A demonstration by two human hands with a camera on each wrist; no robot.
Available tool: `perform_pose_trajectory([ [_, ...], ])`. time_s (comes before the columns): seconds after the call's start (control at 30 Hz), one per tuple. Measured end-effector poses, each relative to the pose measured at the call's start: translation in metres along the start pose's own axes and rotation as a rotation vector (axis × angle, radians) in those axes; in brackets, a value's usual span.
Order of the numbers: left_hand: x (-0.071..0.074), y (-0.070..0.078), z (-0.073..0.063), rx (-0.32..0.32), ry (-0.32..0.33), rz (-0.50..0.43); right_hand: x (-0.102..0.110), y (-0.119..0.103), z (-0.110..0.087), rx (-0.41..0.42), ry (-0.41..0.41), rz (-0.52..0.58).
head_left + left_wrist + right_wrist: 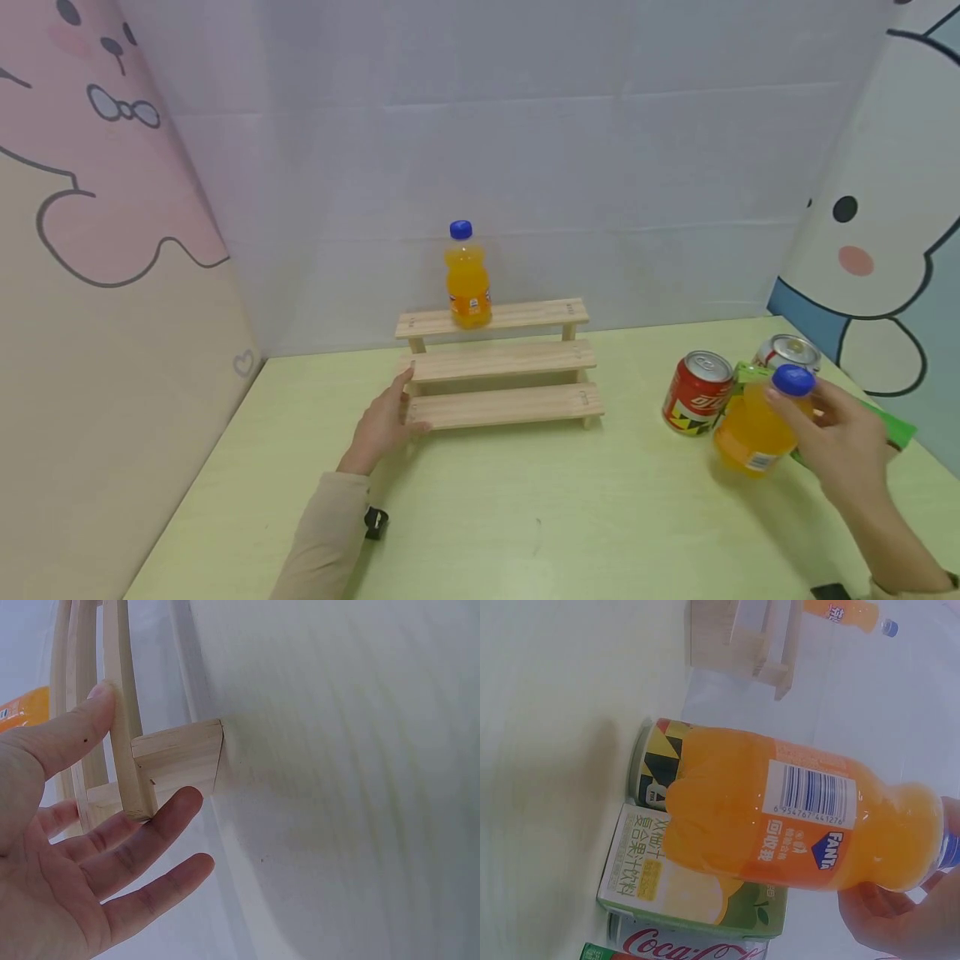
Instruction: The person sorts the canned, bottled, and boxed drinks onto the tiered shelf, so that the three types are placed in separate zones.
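Observation:
My left hand (pixel 381 427) holds the left end of a three-step wooden shelf (pixel 502 408). In the left wrist view the thumb lies against a board (pixel 124 712), with the fingers around the board's end. On the top step stands an orange Fanta bottle (pixel 470 287) with a blue cap. At the right, my right hand (pixel 851 442) grips a second orange Fanta bottle (pixel 750 429) near its neck, just under the blue cap. This bottle tilts and overlaps the drinks behind it; its barcode label (pixel 810 795) shows in the right wrist view.
A red can (pixel 697 396) stands left of the held bottle. Behind the bottle are a green juice carton (pixel 637 862) and a silver Coca-Cola can (pixel 791 350). A green pack (pixel 896 425) shows past the right hand. Printed side panels and a white backdrop (pixel 525 167) border the table.

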State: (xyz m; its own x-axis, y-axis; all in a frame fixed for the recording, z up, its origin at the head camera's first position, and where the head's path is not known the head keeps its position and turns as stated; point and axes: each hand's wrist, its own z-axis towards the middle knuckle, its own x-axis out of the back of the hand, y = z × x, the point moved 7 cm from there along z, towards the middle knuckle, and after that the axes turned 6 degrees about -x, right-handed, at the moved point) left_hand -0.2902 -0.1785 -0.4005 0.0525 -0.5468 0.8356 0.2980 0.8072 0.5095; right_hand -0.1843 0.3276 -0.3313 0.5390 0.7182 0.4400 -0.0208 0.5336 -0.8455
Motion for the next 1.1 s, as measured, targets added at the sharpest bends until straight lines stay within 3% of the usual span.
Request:
perform_pose_trajectory([
  [0.27,0.001,0.002,-0.001,-0.001,0.007,-0.009,-0.015,-0.01,0.004,0.087,-0.025,0.002],
  [0.43,0.001,0.003,-0.002,-0.005,0.008,-0.005,-0.026,-0.01,0.009,0.076,-0.044,0.008],
  [0.67,0.001,0.001,-0.001,-0.005,0.011,-0.004,-0.035,-0.031,0.007,0.106,-0.097,-0.004],
  [1.1,0.001,0.002,0.0,-0.02,0.006,0.006,-0.056,-0.055,0.012,0.152,-0.124,0.042],
])
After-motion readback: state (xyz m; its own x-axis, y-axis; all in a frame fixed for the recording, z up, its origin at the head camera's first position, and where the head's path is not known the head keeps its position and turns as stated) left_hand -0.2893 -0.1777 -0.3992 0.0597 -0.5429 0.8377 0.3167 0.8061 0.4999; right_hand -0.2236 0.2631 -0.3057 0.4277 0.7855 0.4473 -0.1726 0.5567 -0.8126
